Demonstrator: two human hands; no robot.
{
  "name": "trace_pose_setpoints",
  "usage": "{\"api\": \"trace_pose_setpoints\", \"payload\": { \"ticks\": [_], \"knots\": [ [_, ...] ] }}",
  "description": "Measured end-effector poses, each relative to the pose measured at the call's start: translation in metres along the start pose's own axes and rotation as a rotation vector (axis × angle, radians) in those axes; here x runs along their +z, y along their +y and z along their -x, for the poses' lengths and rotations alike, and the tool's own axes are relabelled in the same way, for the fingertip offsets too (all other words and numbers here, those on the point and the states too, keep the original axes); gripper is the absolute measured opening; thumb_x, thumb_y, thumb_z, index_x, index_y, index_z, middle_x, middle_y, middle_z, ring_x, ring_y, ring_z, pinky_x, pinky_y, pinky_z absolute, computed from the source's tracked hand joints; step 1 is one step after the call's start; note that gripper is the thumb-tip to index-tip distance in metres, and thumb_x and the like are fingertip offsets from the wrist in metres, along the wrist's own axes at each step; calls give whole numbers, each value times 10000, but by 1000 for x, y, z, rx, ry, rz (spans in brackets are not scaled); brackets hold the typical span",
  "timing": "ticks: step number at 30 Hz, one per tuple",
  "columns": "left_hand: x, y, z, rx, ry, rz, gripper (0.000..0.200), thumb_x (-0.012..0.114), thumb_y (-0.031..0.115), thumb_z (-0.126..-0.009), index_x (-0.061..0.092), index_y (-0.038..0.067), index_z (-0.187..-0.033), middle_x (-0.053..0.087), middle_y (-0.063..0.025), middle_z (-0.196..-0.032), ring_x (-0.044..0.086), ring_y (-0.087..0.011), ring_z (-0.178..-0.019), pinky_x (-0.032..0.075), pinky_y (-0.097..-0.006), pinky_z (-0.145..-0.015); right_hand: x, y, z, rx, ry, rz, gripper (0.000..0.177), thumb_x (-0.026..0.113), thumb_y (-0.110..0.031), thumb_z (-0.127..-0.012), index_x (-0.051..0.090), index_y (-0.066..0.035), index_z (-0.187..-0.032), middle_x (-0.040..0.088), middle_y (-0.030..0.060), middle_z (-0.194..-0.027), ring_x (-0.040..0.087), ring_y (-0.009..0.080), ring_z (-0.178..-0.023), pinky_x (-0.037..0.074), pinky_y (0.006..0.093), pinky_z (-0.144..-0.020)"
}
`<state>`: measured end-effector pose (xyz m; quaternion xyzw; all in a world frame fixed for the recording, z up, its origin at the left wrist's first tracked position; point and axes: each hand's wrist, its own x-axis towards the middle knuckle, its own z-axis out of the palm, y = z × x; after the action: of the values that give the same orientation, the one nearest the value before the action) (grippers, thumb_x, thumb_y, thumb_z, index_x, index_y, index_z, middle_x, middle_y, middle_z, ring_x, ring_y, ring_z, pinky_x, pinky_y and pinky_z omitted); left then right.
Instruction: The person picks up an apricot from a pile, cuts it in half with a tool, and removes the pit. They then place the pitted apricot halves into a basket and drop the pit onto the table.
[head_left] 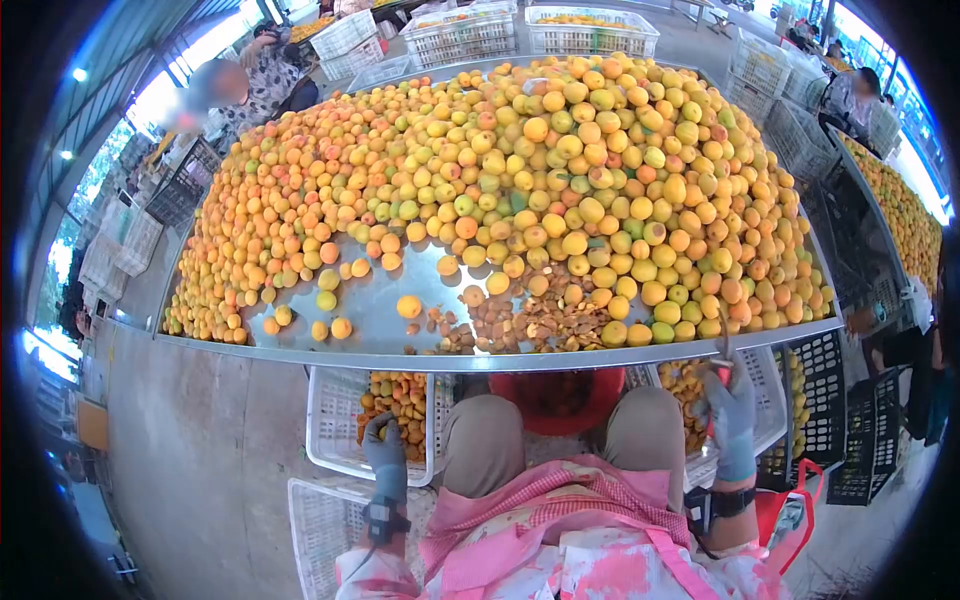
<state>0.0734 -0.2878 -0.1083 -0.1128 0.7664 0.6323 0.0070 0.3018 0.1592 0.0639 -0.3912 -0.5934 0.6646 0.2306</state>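
My left hand, in a grey glove, is over a white crate of orange apricot pieces. Its fingers are curled inward, and I cannot tell what they hold. My right hand, also gloved, is closed round a red-handled tool whose thin metal end points up at the table's front edge. Below that hand stands a second white crate with apricot pieces. A big heap of whole apricots covers most of the metal table. Loose brown pits lie near its front edge.
A red basin sits between my knees, under the table edge. Black crates stand at the right, beside a red bag. Stacked white crates are behind the table. Other people sit at the far left and right.
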Motion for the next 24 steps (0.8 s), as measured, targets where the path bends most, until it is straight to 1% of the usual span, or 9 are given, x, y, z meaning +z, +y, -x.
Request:
{"api": "trace_pose_setpoints", "payload": {
  "ticks": [4, 6, 7, 10, 12, 15, 19, 21, 24],
  "knots": [
    [3, -12, -18, 65, 53, -342, 217, 669, 74, -818, 633, -19, -1011, 657, -88, -971, 607, -148, -880, 494, -282, -808, 50, -9, -17, -88, -104, -154, 491, 575, -62, -868, 425, -6, -1333, 647, 80, -892, 536, 53, -519, 403, 169, -425],
    [9, -28, -22, 335, 130, -549, 242, 671, 97, -825, 636, -19, -1034, 667, -95, -969, 616, -171, -915, 492, -305, -812, 72, -30, -18, -61, -228, -236, 473, 549, -82, -893, 414, 9, -1337, 660, 94, -879, 549, 67, -501, 414, 170, -417],
    [14, -21, -22, 336, 125, -554, 242, 671, 97, -825, 636, -19, -1034, 667, -95, -969, 616, -171, -915, 492, -305, -812, 82, -39, -20, -56, -224, -239, 473, 549, -82, -893, 414, 9, -1337, 660, 94, -879, 549, 67, -501, 414, 170, -417],
    [32, 22, -18, 241, -25, -274, 310, 661, 102, -833, 609, -12, -1116, 652, -136, -1040, 608, -223, -1001, 477, -342, -861, 101, -50, -37, -45, -375, -280, 460, 504, -110, -919, 392, 10, -1349, 666, 127, -881, 595, 93, -523, 428, 171, -415],
    [54, 75, -6, 463, -217, -436, 383, 643, 94, -843, 560, 2, -1206, 615, -171, -1128, 581, -275, -1073, 468, -361, -890, 118, -55, -48, -50, -402, -311, 463, 507, -113, -920, 388, 10, -1350, 665, 130, -879, 604, 98, -529, 423, 171, -407],
    [101, 130, -18, 554, -130, -524, 429, 619, 80, -848, 518, 9, -1259, 561, -199, -1219, 554, -322, -1116, 460, -382, -908, 144, -66, -62, -41, -434, -304, 469, 516, -132, -925, 384, 6, -1354, 662, 129, -867, 626, 111, -544, 416, 170, -387],
    [144, 149, -63, 664, -163, -545, 473, 623, 93, -837, 494, 9, -1284, 534, -200, -1262, 543, -351, -1130, 455, -400, -911, 163, -65, -84, -6, -483, -388, 437, 499, -156, -943, 421, -9, -1346, 653, 125, -861, 623, 100, -544, 417, 167, -387],
    [167, 162, -63, 831, -385, -630, 530, 632, 114, -823, 458, 17, -1315, 510, -213, -1283, 528, -371, -1146, 445, -415, -925, 167, -55, -94, 13, -507, -373, 427, 500, -159, -941, 430, -16, -1337, 647, 118, -823, 621, 102, -536, 417, 165, -385],
    [194, 155, -73, 569, -531, -722, 571, 648, 139, -813, 439, 38, -1335, 524, -212, -1253, 539, -366, -1111, 441, -409, -933, 168, -37, -107, 77, -504, -310, 411, 502, -209, -950, 452, -35, -1319, 646, 77, -792, 598, 91, -510, 425, 172, -395]
  ]
}}
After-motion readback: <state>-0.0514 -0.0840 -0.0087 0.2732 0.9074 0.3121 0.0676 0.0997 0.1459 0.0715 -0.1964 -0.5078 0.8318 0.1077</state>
